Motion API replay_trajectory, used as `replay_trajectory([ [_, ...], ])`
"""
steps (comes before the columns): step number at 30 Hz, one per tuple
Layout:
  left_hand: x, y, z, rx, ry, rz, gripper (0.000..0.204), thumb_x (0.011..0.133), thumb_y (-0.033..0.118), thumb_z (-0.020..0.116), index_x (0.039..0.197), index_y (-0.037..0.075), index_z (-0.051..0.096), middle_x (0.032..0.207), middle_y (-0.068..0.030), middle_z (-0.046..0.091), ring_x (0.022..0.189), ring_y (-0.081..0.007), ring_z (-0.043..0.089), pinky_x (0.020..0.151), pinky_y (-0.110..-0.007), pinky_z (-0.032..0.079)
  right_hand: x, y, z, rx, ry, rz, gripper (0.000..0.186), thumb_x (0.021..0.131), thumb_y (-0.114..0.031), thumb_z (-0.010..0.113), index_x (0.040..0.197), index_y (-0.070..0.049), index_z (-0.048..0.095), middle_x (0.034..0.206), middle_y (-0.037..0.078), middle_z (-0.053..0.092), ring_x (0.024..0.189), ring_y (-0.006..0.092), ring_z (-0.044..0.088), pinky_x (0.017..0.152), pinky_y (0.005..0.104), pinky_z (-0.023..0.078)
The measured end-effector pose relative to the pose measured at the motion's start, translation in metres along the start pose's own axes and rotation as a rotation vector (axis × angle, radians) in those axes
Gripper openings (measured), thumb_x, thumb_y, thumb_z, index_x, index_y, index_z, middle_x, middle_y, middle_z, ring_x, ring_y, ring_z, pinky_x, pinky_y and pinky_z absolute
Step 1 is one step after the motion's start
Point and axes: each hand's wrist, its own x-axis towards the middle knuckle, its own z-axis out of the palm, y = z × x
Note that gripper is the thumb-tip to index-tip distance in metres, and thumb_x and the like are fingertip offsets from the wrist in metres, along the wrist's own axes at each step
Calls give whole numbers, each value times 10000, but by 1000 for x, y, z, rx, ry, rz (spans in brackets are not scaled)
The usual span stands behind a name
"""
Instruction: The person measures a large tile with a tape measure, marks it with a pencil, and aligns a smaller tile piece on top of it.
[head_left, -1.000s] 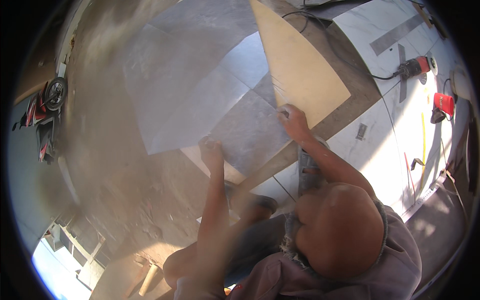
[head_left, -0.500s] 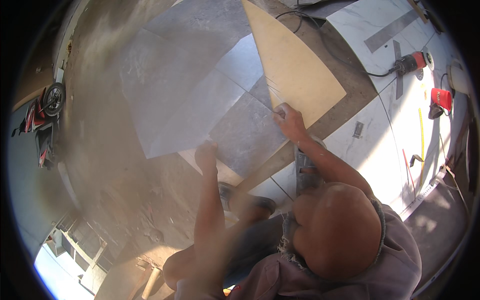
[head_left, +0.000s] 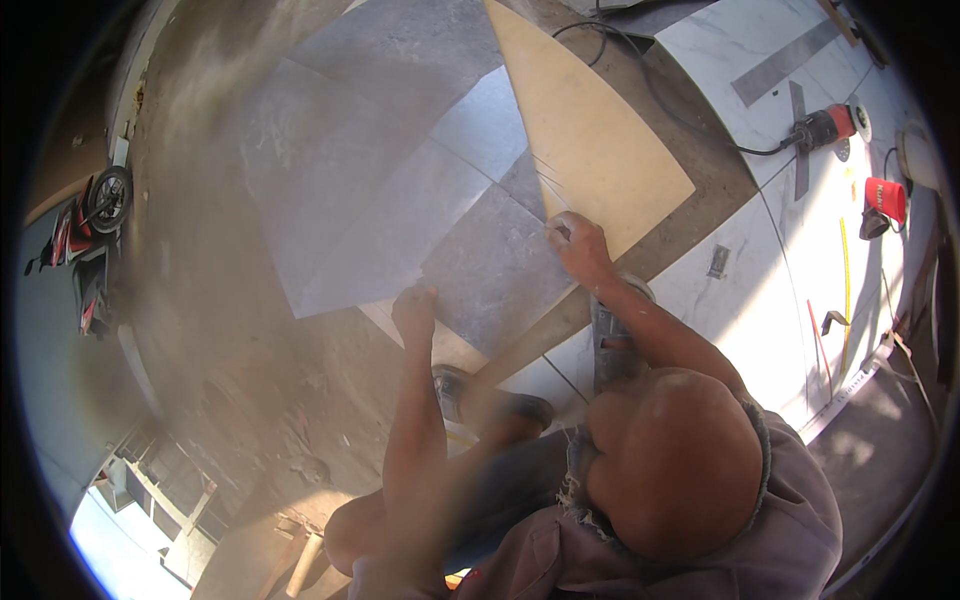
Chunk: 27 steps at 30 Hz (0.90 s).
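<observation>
Large grey marbled sheets or tiles lie before me, overlapping a cream-coloured sheet on their right. One smooth, glossy grey sheet covers the left part. At its near edge, my left hand is closed, fingertips pinching the border. My right hand is closed in a pinch where the grey edge meets the cream sheet. Several thin pale lines show just beyond its fingertips; whatever it grips is too small or hidden to make out. My knees are bent close behind both hands.
White marbled tiles spread to the right, bearing a red-and-black angle grinder with its cord, a red container, grey strips and a yellow strip. A wooden-handled tool lies lower left. A motorbike stands far left.
Both hands stay almost in place, still closed at the sheet edges. The whole view has shifted very slightly.
</observation>
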Motion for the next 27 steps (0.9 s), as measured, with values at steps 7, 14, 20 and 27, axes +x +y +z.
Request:
replay_trajectory([
  [7,0,3,4,-32,3,49,286,758,268,704,843,-5,686,812,-168,682,764,-308,642,715,-407,471,0,9,4,-36,40,-35,96,813,-96,631,885,-32,632,850,168,647,836,357,619,757,432,483],
  [14,-4,10,4,-75,-9,9,259,765,229,703,834,-20,686,802,-159,686,754,-271,642,699,-398,470,-2,8,2,-45,23,20,104,817,-100,637,882,-22,617,872,173,644,865,367,612,770,444,476],
  [20,-2,3,2,-128,-4,-22,255,765,222,708,856,-16,695,804,-145,686,767,-243,634,713,-379,468,0,3,3,-64,28,8,117,816,-94,632,893,-9,608,861,188,641,856,379,613,769,449,475],
  [27,-4,1,9,-141,9,-90,239,757,213,715,867,1,701,822,-121,691,764,-231,629,721,-356,464,0,1,-1,-48,26,65,114,807,-75,626,892,-1,611,872,192,646,864,380,614,781,442,475],
])
